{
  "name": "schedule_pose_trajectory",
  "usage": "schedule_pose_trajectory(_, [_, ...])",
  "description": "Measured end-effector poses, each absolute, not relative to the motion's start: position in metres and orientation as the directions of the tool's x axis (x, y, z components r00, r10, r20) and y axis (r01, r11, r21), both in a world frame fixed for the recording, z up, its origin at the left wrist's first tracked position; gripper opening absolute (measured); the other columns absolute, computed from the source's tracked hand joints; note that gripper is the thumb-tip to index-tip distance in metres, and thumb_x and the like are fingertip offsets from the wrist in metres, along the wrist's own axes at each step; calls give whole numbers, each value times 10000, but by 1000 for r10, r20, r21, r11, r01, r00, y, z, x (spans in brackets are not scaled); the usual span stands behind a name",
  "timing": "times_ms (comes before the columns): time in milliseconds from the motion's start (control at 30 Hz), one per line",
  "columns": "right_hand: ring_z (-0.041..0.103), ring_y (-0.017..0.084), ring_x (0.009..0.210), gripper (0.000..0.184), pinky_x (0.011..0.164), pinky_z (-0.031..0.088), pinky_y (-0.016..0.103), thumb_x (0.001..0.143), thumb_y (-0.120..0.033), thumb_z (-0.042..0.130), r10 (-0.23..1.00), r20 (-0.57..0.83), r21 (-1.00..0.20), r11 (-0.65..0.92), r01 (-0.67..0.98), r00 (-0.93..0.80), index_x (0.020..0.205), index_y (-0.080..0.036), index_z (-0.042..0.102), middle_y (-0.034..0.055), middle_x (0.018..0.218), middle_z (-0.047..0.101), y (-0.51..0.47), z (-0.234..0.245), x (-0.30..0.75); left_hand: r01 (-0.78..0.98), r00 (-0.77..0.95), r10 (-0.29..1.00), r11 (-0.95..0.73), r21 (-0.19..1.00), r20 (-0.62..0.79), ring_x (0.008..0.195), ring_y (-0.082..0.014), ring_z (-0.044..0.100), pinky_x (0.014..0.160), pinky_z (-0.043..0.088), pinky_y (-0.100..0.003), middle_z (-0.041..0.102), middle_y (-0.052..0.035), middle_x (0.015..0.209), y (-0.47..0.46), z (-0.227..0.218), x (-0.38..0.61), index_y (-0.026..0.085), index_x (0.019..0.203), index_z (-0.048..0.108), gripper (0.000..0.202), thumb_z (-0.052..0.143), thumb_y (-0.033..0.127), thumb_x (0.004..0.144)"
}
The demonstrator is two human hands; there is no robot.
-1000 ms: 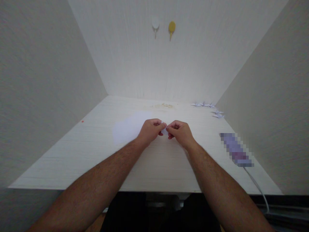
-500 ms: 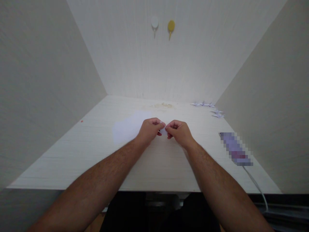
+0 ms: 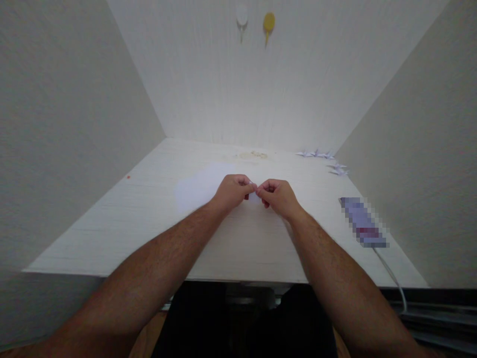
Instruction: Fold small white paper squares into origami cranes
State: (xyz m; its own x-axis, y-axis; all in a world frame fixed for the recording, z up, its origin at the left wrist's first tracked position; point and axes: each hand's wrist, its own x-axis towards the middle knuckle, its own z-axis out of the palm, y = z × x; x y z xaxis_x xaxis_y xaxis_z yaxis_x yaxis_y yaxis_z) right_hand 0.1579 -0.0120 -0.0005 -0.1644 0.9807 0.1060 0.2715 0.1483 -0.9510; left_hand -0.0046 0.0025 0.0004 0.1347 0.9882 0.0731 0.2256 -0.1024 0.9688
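Note:
My left hand [image 3: 234, 191] pinches a small piece of white paper [image 3: 255, 197] between thumb and fingers. From the other side my right hand [image 3: 278, 195] grips the same paper, its fingertips almost touching those of the left. Most of the paper is hidden by the fingers, and its folds are too small to make out. Both hands are just above the white tabletop [image 3: 246, 248]. White paper [image 3: 196, 185] lies flat on the table behind and to the left of my left hand.
Several folded paper cranes [image 3: 316, 154] line the back right corner. A blurred-out flat device [image 3: 361, 221], with a white cable [image 3: 389, 271] running off the front edge, lies at the right. Panels enclose three sides. A white hook [image 3: 242, 17] and yellow hook [image 3: 269, 22] are on the back wall.
The view has tilted down slightly, so everything sits a little higher in the picture. My fingertips have come closer together on the small paper.

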Motion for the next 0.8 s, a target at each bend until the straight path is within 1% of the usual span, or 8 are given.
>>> schedule_pose_trajectory(100, [506, 84, 417, 166, 410, 398, 204, 723, -310, 679, 980, 105, -958, 145, 249, -167, 675, -167, 609, -30, 498, 572, -11, 0, 158, 232, 119, 989, -119, 965, 94, 484, -98, 510, 481, 371, -217, 578, -6, 522, 3, -1, -4, 154, 605, 620, 182, 686, 306, 683])
schedule_pose_trajectory(200, [512, 89, 418, 181, 413, 408, 212, 732, -328, 682, 983, 73, -963, 114, 246, -170, 681, -163, 625, -19, 499, 581, -12, 1, 159, 215, 129, 986, -131, 968, 105, 488, -99, 516, 489, 380, -219, 584, -6, 528, 4, -1, -5, 153, 603, 615, 195, 699, 315, 676])
schedule_pose_trajectory(300, [494, 84, 397, 208, 392, 380, 206, 773, -337, 649, 980, 65, -945, 121, 304, -186, 658, -165, 620, -14, 481, 575, -13, 2, 161, 168, 139, 986, -112, 979, 90, 479, -102, 519, 485, 390, -224, 579, -5, 512, 3, -1, -5, 152, 602, 613, 199, 723, 309, 654])
schedule_pose_trajectory(400, [476, 78, 379, 213, 373, 342, 195, 798, -303, 621, 976, 94, -912, 163, 377, -194, 636, -164, 608, -17, 454, 560, -13, 2, 162, 122, 130, 989, -93, 988, 77, 478, -105, 527, 490, 411, -234, 588, -13, 517, 3, 1, -4, 141, 622, 636, 189, 741, 298, 637])
schedule_pose_trajectory(467, [471, 76, 371, 215, 366, 336, 191, 801, -294, 618, 978, 97, -904, 164, 396, -184, 632, -162, 607, -18, 444, 555, -12, 1, 163, 104, 122, 989, -92, 990, 79, 483, -104, 533, 499, 426, -238, 605, -20, 539, 4, 1, -4, 133, 642, 650, 184, 752, 286, 625])
schedule_pose_trajectory(667, [502, 80, 387, 186, 368, 380, 190, 807, -287, 611, 981, 66, -917, 133, 376, -184, 674, -156, 613, 0, 523, 595, -9, -3, 163, 144, 78, 991, -119, 982, 109, 509, -108, 559, 508, 446, -239, 640, -35, 594, 7, -3, -2, 125, 681, 664, 181, 749, 277, 633])
schedule_pose_trajectory(733, [496, 82, 388, 168, 375, 382, 197, 817, -271, 585, 983, 78, -913, 139, 384, -169, 693, -160, 612, -3, 535, 590, -8, -5, 163, 134, 73, 990, -133, 982, 124, 519, -108, 564, 510, 449, -236, 644, -38, 611, 7, -3, -3, 123, 703, 666, 176, 738, 275, 651])
schedule_pose_trajectory(800, [478, 79, 399, 165, 386, 363, 197, 819, -264, 570, 983, 116, -897, 166, 409, -144, 691, -167, 606, -11, 527, 572, -6, -6, 164, 139, 105, 986, -145, 980, 131, 525, -104, 565, 510, 445, -229, 642, -31, 615, 7, -1, -4, 125, 740, 666, 172, 732, 266, 664])
